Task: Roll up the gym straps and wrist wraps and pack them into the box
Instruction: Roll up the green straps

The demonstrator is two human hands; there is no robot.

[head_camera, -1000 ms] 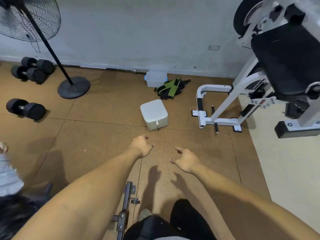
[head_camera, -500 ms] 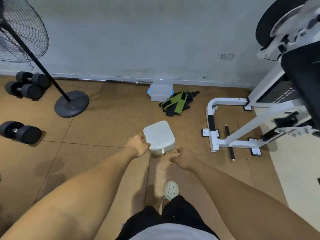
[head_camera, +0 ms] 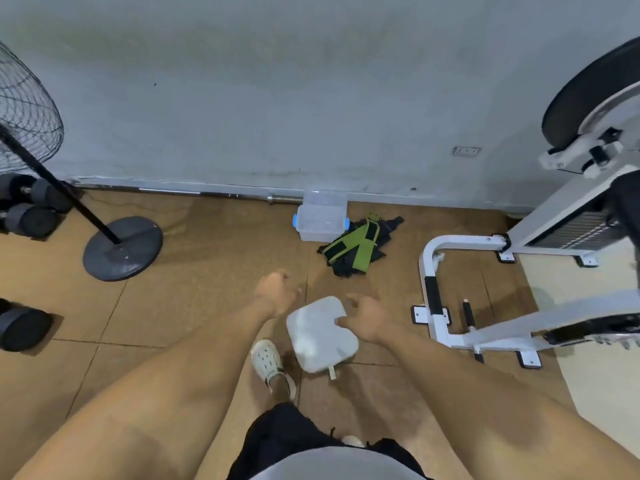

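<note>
Partly blurred: left hand (head_camera: pixel 277 292) loosely curled, empty; right hand (head_camera: pixel 367 317) open, empty.

Fan (head_camera: pixel 24 109) cut by left edge; dumbbell (head_camera: pixel 20 327) too.

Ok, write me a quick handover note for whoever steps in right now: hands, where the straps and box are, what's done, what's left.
Left hand: loosely curled, holding nothing, above the floor left of the white stool.
Right hand: relaxed, empty, over the white stool; contact unclear.
Pile of green and black straps: unrolled on the floor near the wall, right of the clear box.
Clear box: blue latches, against the wall; lid position unclear, no contents visible.
Done: nothing rolled or packed.
Left: reach the pile, roll each strap and wrap, put them in the box.
</note>
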